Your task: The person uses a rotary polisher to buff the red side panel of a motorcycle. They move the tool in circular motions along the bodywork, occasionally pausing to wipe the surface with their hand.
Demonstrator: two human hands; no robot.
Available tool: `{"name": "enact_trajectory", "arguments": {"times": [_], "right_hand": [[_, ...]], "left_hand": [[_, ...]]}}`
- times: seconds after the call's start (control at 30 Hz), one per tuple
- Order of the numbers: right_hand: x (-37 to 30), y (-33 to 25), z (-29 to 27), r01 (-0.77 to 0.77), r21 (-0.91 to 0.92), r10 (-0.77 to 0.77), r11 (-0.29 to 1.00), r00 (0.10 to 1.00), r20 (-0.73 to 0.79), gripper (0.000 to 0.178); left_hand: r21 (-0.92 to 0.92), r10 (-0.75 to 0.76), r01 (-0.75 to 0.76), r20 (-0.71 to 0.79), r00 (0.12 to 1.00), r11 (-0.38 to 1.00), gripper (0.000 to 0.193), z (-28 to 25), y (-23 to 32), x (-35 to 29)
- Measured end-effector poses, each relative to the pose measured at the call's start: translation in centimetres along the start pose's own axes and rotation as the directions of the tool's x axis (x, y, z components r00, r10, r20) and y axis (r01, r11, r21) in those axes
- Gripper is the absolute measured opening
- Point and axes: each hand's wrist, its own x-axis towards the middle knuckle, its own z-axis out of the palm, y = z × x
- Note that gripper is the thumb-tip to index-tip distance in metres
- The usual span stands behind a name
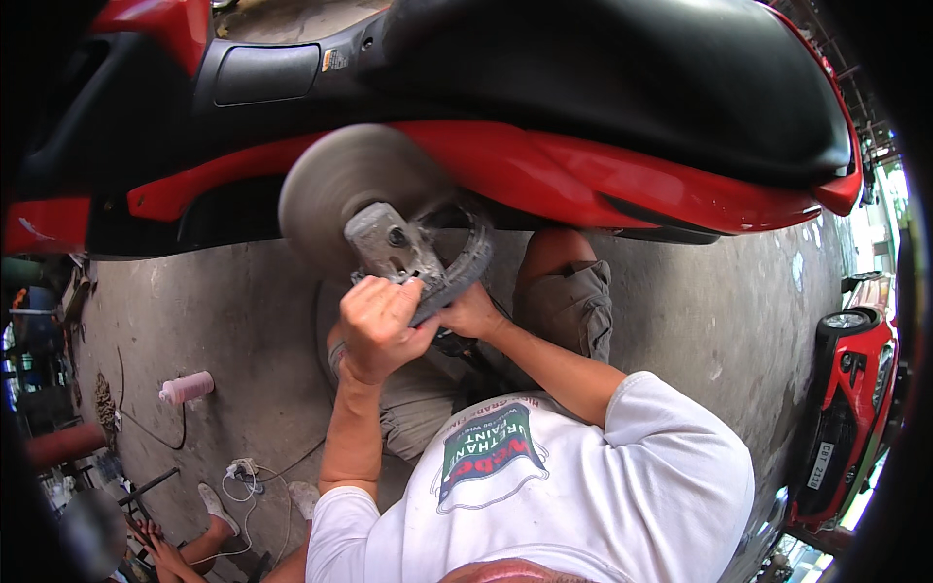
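A polisher with a grey metal head (389,243) is in both my hands, in front of a red and black scooter (505,160). Its round grey pad (335,194) is blurred as if spinning and overlaps the scooter's red lower side panel; whether it touches cannot be told. My left hand (384,321) is closed at the near end of the curved black handle (471,257), close below the metal head. Lower and to the right, my right hand (469,313) is wrapped round the tool's body, its fingers partly hidden by the handle.
A pink bottle (187,388) lies on the concrete floor (680,311) at left. Cords run from a power outlet block (243,469) there. Another person's hands (155,544) and foot (216,510) show at lower left. A red car (846,418) stands at far right.
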Motion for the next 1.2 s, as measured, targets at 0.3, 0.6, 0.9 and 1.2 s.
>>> {"name": "enact_trajectory", "arguments": {"times": [0.3,0.6,0.9,1.2], "right_hand": [[-10.1,1.2,-0.1,-0.591,0.210,0.529,0.779,0.799,0.286,0.093],[-9.5,1.7,0.1,-0.618,-0.005,0.562,0.786,0.711,0.422,0.090],[-6.4,-1.3,-1.2,-0.400,0.304,0.322,0.864,0.906,0.276,0.089],[-2.5,6.3,-2.0,-0.470,0.285,0.353,0.835,0.856,0.379,0.067]], "left_hand": [[0.003,-0.127,0.127,-0.001,0.992,0.992,0.034,0.7,0.2,-0.4],[0.057,-0.215,0.218,-0.047,0.975,0.974,0.036,-0.8,0.1,-1.1],[0.061,-0.285,0.294,-0.122,0.951,0.954,0.033,-2.1,3.3,-3.9],[-0.076,-0.320,0.317,-0.032,0.947,0.945,0.031,-4.9,4.0,-4.8]]}}
